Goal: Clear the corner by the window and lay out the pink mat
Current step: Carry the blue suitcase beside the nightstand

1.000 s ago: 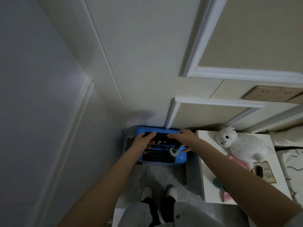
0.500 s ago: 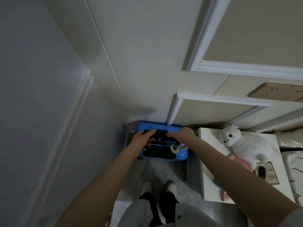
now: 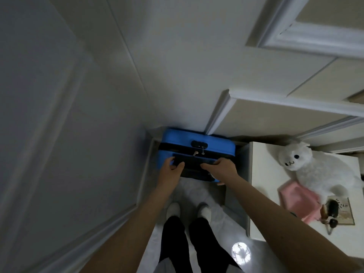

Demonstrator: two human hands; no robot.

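Nearest are the person's 2 feet in white shoes (image 3: 188, 210) on the pale floor (image 3: 222, 239), with both forearms reaching away from them into the corner. Just beyond, the left hand (image 3: 171, 172) curls its fingers over the left end of the dark handle bar (image 3: 192, 162), and the right hand (image 3: 222, 168) grips its right end, so each hand holds 1 end. That bar runs left to right across the near top of the blue suitcase (image 3: 197, 143), whose long axis also lies left to right, wedged in the narrow gap with its far side against the wall (image 3: 177, 75). I judge it must come straight toward the feet. No pink mat is clearly visible. To the right, the white cabinet top (image 3: 262, 174) carries a white plush toy (image 3: 315, 170) lying partly over a pink folded item (image 3: 297, 198).
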